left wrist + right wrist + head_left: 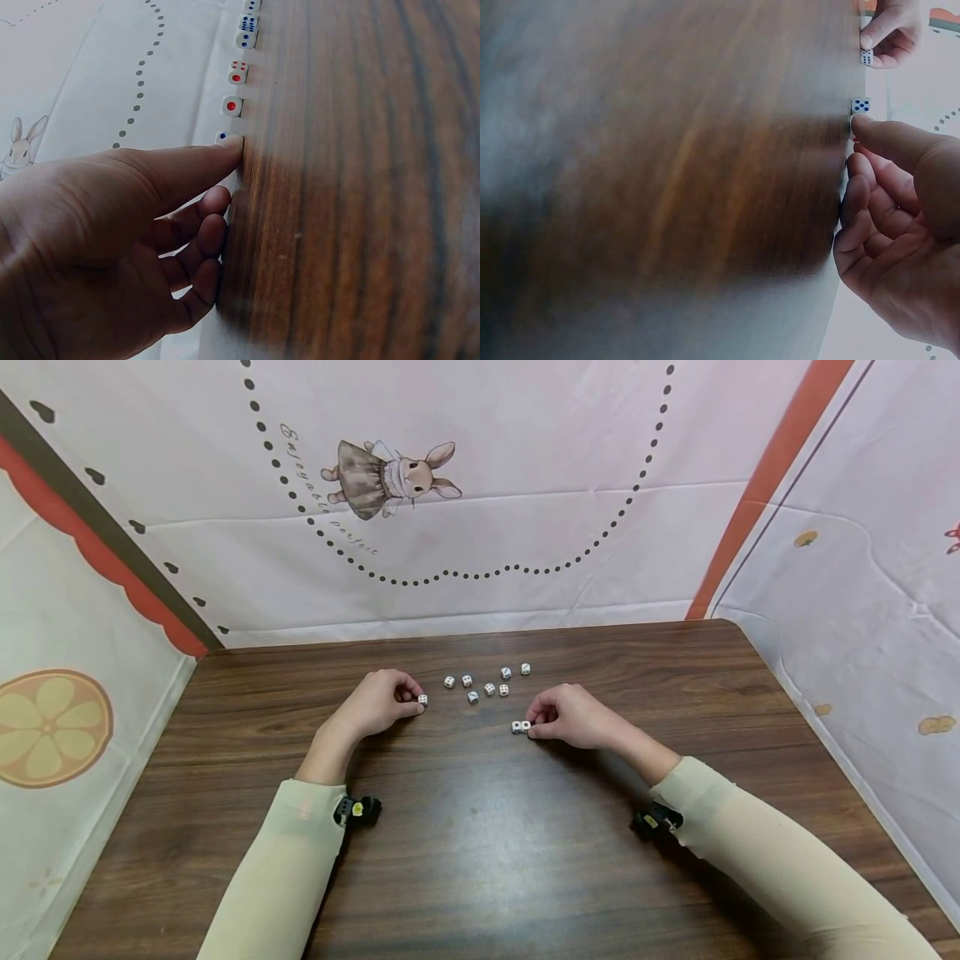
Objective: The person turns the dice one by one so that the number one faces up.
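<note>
My left hand [379, 702] pinches a small white die [423, 700] between thumb and fingers, at the left end of a loose group of dice. The left wrist view has the thumb partly covering that die [223, 137]. Over on the right, my right hand [576, 718] pinches another white die [527, 726] on the table. A second die [516, 727] sits against its left side, and both show a single dot on top. In the right wrist view, blue dots mark the side of the outer die [861, 105]; my thumb hides most of the other.
Several more white dice lie scattered between and beyond my hands, among them one die [449, 682] near the left and one [525, 669] at the far right. All rest on a dark wooden table [465, 827]. A printed white cloth [525, 527] hangs behind the table's far edge.
</note>
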### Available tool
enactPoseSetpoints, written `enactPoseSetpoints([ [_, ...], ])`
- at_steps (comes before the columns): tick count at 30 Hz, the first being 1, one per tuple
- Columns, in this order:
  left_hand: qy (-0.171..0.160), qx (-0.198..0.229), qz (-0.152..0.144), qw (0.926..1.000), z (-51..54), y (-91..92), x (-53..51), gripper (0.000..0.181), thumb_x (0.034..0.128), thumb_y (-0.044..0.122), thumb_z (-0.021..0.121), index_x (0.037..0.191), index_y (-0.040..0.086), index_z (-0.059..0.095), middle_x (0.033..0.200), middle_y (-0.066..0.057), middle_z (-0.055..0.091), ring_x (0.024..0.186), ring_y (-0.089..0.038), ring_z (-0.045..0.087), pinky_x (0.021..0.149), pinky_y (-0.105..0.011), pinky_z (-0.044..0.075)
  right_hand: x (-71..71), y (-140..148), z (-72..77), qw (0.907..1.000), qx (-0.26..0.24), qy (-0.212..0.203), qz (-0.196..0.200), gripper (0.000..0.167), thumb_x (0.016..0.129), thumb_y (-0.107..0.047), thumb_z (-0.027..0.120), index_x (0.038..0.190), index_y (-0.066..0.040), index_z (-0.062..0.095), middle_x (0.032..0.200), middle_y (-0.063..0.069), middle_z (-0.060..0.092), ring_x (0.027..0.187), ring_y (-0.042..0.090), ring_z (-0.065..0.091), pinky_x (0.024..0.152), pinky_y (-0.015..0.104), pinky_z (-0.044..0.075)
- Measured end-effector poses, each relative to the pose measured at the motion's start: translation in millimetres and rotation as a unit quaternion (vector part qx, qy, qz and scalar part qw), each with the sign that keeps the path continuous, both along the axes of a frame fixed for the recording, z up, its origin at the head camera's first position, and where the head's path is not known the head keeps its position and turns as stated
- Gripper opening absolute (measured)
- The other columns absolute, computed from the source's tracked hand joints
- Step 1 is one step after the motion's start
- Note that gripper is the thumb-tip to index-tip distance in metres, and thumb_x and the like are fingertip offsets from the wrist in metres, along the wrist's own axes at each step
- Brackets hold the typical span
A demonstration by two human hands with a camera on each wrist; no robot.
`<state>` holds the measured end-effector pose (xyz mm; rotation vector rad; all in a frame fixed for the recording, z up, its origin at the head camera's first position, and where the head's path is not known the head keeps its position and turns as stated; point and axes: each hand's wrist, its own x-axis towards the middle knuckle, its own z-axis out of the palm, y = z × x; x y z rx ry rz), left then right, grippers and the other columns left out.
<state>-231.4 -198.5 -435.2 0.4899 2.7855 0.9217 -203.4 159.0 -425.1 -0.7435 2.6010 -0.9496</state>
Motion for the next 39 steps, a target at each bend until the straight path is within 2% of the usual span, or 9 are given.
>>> enactPoseSetpoints([
  [30, 0.005, -0.002, 0.002, 1.0, 1.8, 1.2, 0.3, 0.009, 0.0936, 0.015, 0.083, 0.098, 0.01, 0.077, 0.088, -0.002, 0.067, 0.085, -0.019, 0.059, 0.08, -0.037, 0.047, -1.0, 1.2, -2.6, 1.0, -0.004, 0.005, -0.001, 0.009, 0.092, -0.016, 0.085, 0.095, -0.015, 0.077, 0.08, -0.007, 0.068, 0.074, 0.012, 0.06, 0.07, 0.032, 0.048],
  [39, 0.0, 0.0, 0.003, 1.0, 1.7, 0.7, 0.5, 0.009, 0.094, 0.014, 0.083, 0.099, 0.01, 0.077, 0.089, -0.002, 0.066, 0.085, -0.02, 0.059, 0.08, -0.037, 0.047, -2.2, 5.2, 0.5, 0.9998, -0.016, 0.006, 0.011, 0.012, 0.091, -0.016, 0.086, 0.101, -0.013, 0.078, 0.085, -0.006, 0.069, 0.078, 0.012, 0.062, 0.071, 0.031, 0.05],
])
